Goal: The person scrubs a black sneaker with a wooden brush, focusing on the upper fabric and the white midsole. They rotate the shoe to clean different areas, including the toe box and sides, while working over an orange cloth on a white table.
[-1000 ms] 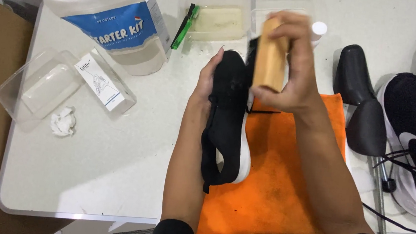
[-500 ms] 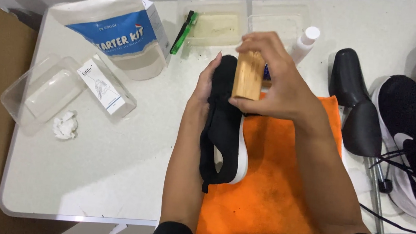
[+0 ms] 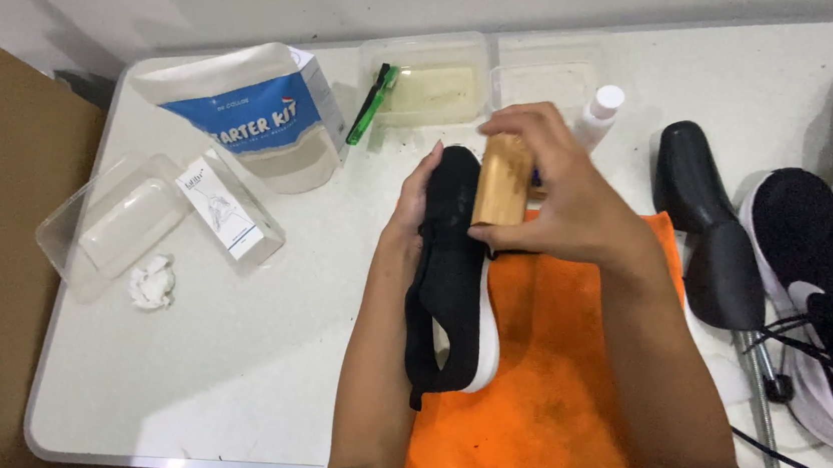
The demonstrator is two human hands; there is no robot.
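The left hand (image 3: 417, 204) cups a black shoe (image 3: 453, 277) from its left side, fingers (image 3: 430, 161) curled around the toe end and gripping it. The shoe lies partly over an orange cloth (image 3: 545, 376) on the white desk (image 3: 226, 348), its white sole facing right. The right hand (image 3: 560, 201) clamps a wooden brush (image 3: 501, 181), fingers closed over its top and thumb beneath, pressing it against the shoe's toe. Beyond the shoe sit a clear tray (image 3: 429, 90) and a white bottle (image 3: 600, 115).

Bright even light, soft shadows, mostly sharp
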